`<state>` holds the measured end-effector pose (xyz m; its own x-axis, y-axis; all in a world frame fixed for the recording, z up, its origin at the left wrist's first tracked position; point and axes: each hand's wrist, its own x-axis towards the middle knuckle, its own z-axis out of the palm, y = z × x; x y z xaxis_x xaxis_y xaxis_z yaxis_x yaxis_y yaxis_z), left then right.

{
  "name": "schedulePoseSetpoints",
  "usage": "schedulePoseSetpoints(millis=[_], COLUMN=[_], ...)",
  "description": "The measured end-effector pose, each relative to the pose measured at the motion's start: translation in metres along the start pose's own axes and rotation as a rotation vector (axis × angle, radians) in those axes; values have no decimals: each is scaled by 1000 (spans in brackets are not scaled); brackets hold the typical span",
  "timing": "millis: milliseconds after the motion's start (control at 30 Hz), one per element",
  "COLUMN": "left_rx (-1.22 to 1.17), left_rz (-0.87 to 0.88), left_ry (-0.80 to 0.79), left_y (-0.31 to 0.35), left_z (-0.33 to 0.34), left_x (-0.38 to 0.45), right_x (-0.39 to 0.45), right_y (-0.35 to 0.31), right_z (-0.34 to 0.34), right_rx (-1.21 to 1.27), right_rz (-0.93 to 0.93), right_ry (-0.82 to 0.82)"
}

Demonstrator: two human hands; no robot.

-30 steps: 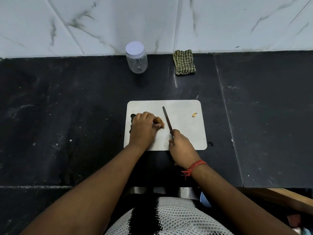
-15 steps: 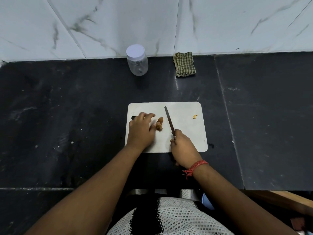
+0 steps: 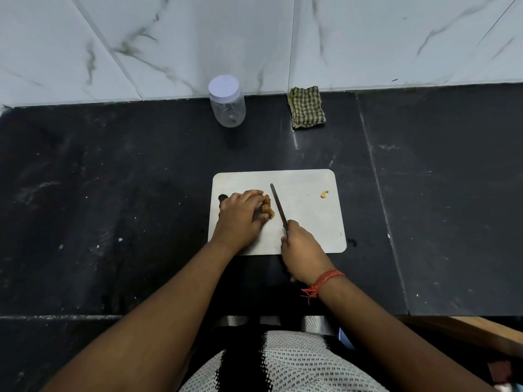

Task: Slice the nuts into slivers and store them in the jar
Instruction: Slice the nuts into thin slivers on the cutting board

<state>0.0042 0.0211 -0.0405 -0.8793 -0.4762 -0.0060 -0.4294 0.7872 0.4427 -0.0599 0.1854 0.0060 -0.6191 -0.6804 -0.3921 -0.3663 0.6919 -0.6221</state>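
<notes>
A white cutting board lies on the black counter. On its left part sits a small heap of brown nuts. My left hand rests on the board with curled fingers against the heap's left side. My right hand grips the handle of a knife, whose blade points away from me just right of the heap. One loose nut piece lies alone at the board's right. A clear jar with a white lid on stands at the back by the wall.
A folded green checked cloth lies against the marble wall, right of the jar. The black counter stretches wide on both sides of the board. Its front edge runs just below my forearms.
My left hand has closed back in against the nut heap after spreading a little. The knife has stayed beside the heap with only a slight shift.
</notes>
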Motion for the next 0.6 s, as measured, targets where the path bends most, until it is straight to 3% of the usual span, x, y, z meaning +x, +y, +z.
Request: schedulePoseSetpoints(millis=[600], left_rx=[6], left_rz=[-3], left_ry=[68], left_y=[-1], left_z=[6], left_x=[4], right_x=[1], right_y=[-17], right_z=[10], right_rx=[-11], right_rz=[31], right_ry=[-19])
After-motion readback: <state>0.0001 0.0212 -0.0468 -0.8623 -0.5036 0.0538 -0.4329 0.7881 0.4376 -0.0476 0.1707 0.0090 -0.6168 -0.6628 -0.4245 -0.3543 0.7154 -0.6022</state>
